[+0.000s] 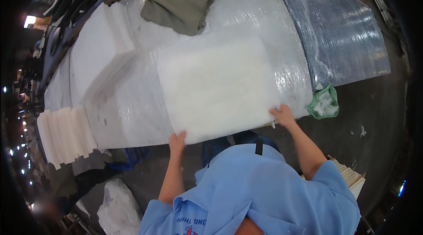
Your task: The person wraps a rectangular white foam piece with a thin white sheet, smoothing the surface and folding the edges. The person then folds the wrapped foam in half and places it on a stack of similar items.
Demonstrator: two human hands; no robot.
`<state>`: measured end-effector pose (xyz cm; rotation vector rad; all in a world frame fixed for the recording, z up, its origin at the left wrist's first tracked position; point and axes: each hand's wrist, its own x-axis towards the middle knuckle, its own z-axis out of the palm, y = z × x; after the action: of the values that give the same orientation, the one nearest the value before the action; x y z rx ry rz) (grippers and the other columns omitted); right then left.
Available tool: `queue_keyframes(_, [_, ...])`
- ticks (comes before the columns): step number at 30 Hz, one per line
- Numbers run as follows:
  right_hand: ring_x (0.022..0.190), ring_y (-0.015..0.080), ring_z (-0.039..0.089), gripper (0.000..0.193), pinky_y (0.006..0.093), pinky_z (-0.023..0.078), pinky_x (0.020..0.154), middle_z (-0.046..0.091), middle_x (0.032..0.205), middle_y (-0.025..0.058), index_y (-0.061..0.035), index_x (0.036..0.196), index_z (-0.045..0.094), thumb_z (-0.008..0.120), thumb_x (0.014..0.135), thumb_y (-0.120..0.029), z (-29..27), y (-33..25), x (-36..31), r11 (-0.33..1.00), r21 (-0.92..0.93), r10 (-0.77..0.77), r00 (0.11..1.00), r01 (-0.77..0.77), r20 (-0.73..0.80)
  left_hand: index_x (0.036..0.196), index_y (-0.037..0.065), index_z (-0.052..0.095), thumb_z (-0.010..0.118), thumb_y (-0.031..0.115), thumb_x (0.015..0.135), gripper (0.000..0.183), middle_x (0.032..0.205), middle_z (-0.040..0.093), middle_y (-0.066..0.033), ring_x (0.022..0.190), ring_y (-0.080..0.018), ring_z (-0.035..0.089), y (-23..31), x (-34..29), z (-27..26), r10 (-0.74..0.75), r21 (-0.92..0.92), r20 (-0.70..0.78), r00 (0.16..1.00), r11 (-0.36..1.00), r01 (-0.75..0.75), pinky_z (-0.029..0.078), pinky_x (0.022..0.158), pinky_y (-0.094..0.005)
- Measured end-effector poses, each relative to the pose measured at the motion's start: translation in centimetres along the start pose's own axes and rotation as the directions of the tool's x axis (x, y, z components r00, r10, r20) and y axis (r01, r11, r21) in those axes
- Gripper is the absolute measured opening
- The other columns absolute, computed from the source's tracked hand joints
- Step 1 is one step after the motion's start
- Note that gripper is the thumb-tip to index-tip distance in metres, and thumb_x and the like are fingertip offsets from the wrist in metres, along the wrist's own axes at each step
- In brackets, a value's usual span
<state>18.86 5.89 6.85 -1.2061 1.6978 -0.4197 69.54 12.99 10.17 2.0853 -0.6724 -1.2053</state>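
Observation:
A square sheet of white padding (216,87) lies flat on the plastic-covered table (128,120) in front of me. My left hand (177,143) pinches its near left corner, thumb and fingers closed on the edge. At its near right corner my right hand (282,115) grips the same sheet. Beyond the padding's far edge rests a folded olive-green cloth (180,3), touched by neither hand.
Stacked white padding (99,50) stands to the left, with folded white strips (67,133) at the table's near left corner. A green bag of white scraps (325,103) hangs at the right edge. A dark plastic-covered surface (339,28) adjoins. A white sack (118,208) sits on the floor.

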Motion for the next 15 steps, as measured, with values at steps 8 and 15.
queue_keyframes(8, [0.085, 0.0214, 0.070, 0.030, 0.0366, 0.055, 0.079, 0.077, 0.094, 0.0103, 0.0013, 0.110, 0.074, 0.075, 0.090, -0.021, -0.9, -2.7, -1.1, 0.998, 0.041, 0.042, 0.995, -0.046, 0.094, 0.112, -0.004, 0.072, 0.074, 0.023, 0.093, 0.033, 0.093, 0.075, -0.0109, 0.077, -0.0151, 0.068, -0.2, 0.9, -3.0, -0.157, 0.029, 0.128, 0.979, 0.988, 0.154, 0.053, 0.066, -0.0305])
queue_keyframes(15, [0.070, 0.0162, 0.064, 0.026, 0.0340, 0.051, 0.068, 0.070, 0.077, 0.0042, 0.0008, 0.106, 0.075, 0.073, 0.091, -0.020, -1.1, -0.7, -2.4, 0.994, -0.063, 0.091, 0.989, -0.084, 0.121, 0.100, 0.002, 0.071, 0.074, 0.026, 0.094, 0.025, 0.074, 0.070, -0.0068, 0.055, -0.0146, 0.064, -1.2, -1.7, -3.2, -0.325, 0.066, 0.299, 0.897, 0.945, 0.320, 0.053, 0.051, -0.0298])
